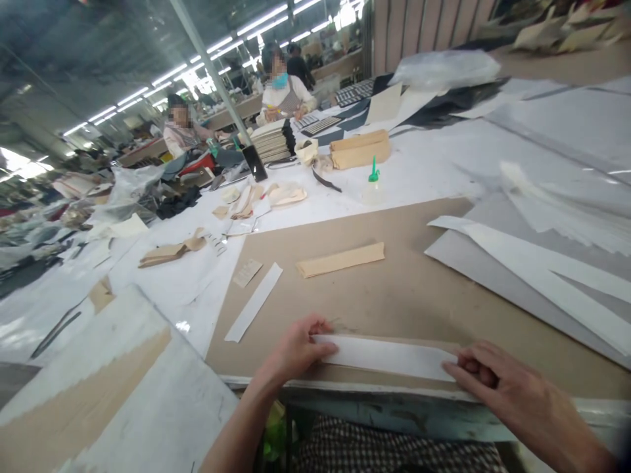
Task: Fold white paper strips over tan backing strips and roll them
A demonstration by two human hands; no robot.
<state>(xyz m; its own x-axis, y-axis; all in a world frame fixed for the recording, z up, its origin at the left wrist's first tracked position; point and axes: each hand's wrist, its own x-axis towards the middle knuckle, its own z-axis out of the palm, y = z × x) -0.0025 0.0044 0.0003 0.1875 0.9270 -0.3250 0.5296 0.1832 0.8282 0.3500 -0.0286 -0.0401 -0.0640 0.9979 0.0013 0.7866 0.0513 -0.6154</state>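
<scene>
A long, flat, white paper-like strip (389, 358) is in the lower part of the frame, a little right of the centre, near the front edge of a grey-brown flat board (404, 289). Its long axis goes across the frame almost horizontally; the right end is slightly lower than the left end. A narrow tan edge shows along its upper side.

The left hand (300, 348) pinches the left end, with the thumb lying on the top. The right hand (493, 374) is closed on the right end, between the thumb and the bent fingers.

Above the left hand, a second, shorter white strip (254, 302) lies diagonally, its upper end pointing to the right. Beside it is a small beige rectangular paper piece (247, 272); it seems to carry faint marks, too small to be read. In the centre of the frame lies a folded tan strip (340, 260), nearly horizontal. Farther up stands a translucent bottle with a green nozzle (373, 187). In the upper centre, a co-worker (286, 95) wears a blue mask.
</scene>
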